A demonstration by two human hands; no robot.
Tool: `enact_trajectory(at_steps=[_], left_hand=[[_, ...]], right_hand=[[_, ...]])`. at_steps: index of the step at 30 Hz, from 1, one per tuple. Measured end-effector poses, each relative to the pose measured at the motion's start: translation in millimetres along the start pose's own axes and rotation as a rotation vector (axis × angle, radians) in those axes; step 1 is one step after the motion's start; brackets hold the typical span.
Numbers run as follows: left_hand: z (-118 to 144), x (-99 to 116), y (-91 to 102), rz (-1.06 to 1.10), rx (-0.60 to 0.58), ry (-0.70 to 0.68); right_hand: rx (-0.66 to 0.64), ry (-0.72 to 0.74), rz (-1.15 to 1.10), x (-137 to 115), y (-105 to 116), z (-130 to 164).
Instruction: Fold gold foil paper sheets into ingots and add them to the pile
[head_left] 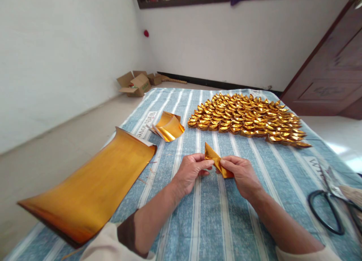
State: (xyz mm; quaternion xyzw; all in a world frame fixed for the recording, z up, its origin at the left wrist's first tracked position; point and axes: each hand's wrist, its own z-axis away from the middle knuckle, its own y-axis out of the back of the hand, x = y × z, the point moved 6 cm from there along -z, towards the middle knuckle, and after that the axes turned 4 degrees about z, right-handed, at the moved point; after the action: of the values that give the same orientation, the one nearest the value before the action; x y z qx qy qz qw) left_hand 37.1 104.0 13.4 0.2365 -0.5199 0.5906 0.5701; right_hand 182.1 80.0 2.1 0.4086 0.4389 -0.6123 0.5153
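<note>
Fingertips of both hands pinch one folded gold foil piece (215,160); left hand (191,171) closed on its near-left edge, right hand (241,173) closed on its lower right end, piece held just above a blue-and-white striped cloth (215,212). Beyond the hands, on the cloth: dense rows of folded gold ingots (246,118). Left of those, small curled foil sheets (168,127); nearer left, a large gold foil sheet (90,189) overhanging the cloth edge. Black-handled scissors (328,208) lie at the right edge. Room: pale floor, white walls, open cardboard boxes (137,83) by the far wall, dark wooden door (330,68) at right.
</note>
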Motion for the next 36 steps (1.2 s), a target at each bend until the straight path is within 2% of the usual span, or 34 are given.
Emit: enact_trajectory(at_steps=[9,17,26,36], left_hand=[[1.0,-0.5,-0.2,-0.05,0.11,-0.084],[-0.9,-5.8,1.0,0.078,0.1,-0.047],[-2.9,-8.2,-4.1,0.075,0.081,-0.005],[-2.9,-9.0,-1.0,0.045,0.092,0.034]], right_hand=[[-0.013,-0.007,-0.001,2.6,-1.3,0.1],[-0.031,0.004,0.013,3.8,-3.1,0.1],[-0.008,0.031,0.038,-1.4,-6.8,3.2],[-0.027,-0.03,-0.034,0.3,-9.1,4.0]])
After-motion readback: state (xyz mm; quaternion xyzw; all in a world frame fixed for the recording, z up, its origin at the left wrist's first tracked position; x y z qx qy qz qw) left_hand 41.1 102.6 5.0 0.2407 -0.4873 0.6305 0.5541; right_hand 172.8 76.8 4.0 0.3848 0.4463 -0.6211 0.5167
